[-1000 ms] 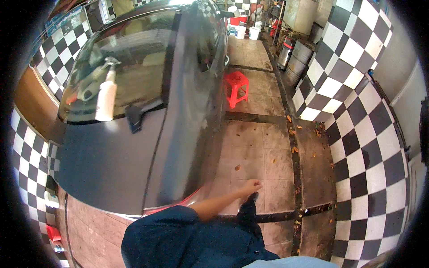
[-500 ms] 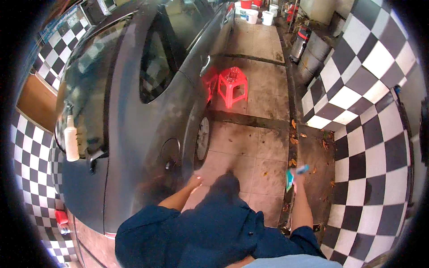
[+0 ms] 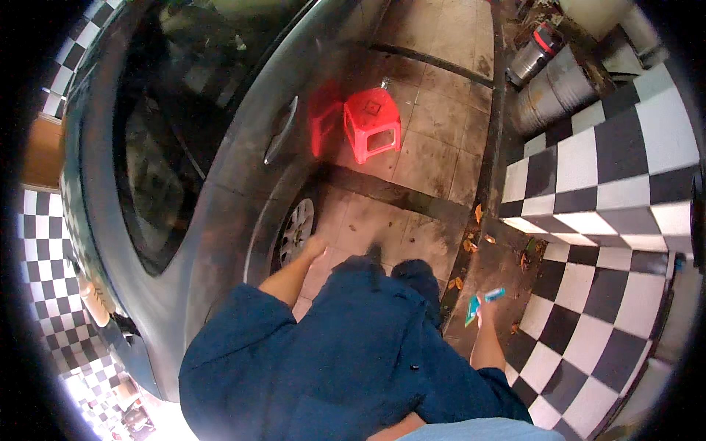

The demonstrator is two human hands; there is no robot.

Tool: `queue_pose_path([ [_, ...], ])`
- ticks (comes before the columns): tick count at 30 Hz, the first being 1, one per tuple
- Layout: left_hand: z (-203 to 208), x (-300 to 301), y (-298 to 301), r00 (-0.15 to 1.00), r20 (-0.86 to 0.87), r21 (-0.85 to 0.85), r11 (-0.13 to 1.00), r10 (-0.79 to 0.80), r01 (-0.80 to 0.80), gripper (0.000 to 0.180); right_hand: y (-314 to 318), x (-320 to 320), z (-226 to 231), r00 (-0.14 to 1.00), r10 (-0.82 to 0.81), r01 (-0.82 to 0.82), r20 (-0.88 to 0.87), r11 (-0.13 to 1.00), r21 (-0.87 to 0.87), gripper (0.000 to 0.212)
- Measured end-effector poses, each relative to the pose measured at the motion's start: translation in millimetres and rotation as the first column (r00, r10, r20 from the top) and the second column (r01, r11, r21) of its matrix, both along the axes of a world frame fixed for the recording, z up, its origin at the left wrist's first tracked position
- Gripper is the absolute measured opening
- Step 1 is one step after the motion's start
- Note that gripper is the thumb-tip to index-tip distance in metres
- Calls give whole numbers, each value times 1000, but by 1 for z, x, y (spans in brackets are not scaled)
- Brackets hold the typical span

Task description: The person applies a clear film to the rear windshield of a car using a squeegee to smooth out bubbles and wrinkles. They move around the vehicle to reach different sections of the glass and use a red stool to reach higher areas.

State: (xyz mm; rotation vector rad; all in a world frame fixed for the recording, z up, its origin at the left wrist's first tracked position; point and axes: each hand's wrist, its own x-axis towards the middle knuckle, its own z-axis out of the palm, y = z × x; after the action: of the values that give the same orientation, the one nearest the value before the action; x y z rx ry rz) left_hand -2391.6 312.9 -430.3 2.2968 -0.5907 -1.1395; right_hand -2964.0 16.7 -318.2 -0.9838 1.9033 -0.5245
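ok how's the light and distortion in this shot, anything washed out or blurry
In the head view, glare whitens the lower left, by the left checkered wall; head view again, the fisheye bends the right checkered wall; also head view, the car mirrors the red stool, and the green-and-blue item in the right hand looks soft.

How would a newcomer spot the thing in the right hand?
Start at the checkered wall on the picture's right. Just left of it, above the brown floor, the person's right hand holds a small blue-green item, kind unclear. Its bright, cool colour sets it apart from the orange-brown leaves nearby.
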Motion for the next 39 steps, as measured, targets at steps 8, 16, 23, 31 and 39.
queue_pose_path([
  [8, 39, 103, -361, 938, -336, -126, 984, 80, -129, 27, -135, -12, 1, 974, 114, -3, -196, 871, 490, 32],
  [16, -100, 200, -546, 951, 253, -58, 984, 180, -171, 33, -502, 143, -51, 859, 504, -453, -91, 831, 323, 27],
  [23, -188, 261, -602, 961, 258, 160, 977, 99, -144, 43, -693, 334, -12, 664, 745, -725, -62, 661, 194, 16],
  [31, -202, 290, -655, 767, 134, 177, 746, 628, -642, 41, -835, 428, -42, 643, 765, -724, 6, 606, 331, 18],
  [39, -130, 386, -880, 857, 259, 179, 849, 446, -497, 45, -984, 525, -4, 418, 893, -805, -170, 450, 386, 29],
])
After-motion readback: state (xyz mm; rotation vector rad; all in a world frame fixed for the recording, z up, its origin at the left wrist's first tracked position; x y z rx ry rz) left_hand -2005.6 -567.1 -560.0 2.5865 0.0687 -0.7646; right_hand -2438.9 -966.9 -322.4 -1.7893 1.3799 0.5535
